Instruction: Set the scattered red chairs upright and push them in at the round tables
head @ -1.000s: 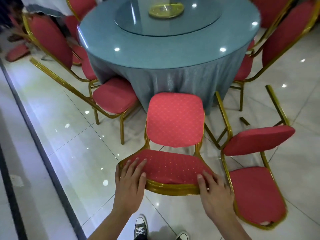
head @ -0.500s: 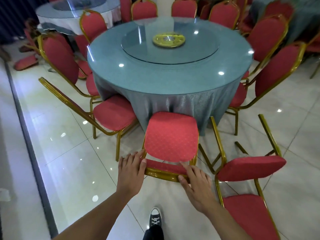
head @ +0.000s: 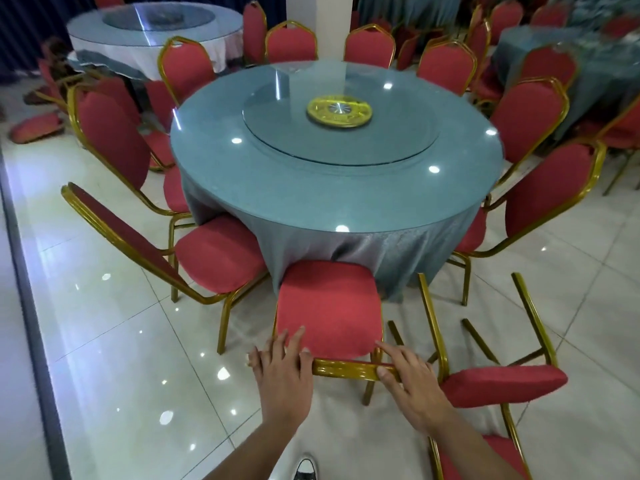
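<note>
A red chair (head: 329, 306) with a gold frame stands upright in front of me, its seat reaching the teal cloth of the round table (head: 311, 188). Both my hands hold the top rail of its back. My left hand (head: 282, 372) is on the rail's left end with fingers over the seat side. My right hand (head: 412, 386) is on the right end, thumb along the gold rail. Just to the right, a second red chair (head: 502, 384) lies tipped on its back with its gold legs in the air.
Upright red chairs ring the table, one close on the left (head: 218, 254) and one on the right (head: 547, 192). A glass turntable (head: 339, 129) sits on the tabletop. Another round table (head: 152, 32) stands at the back left, with a fallen chair (head: 34, 124) on the floor nearby.
The chair in my hands has tilted up from leaning back to standing upright and has moved in toward the table. My view has lifted, showing more of the room.
</note>
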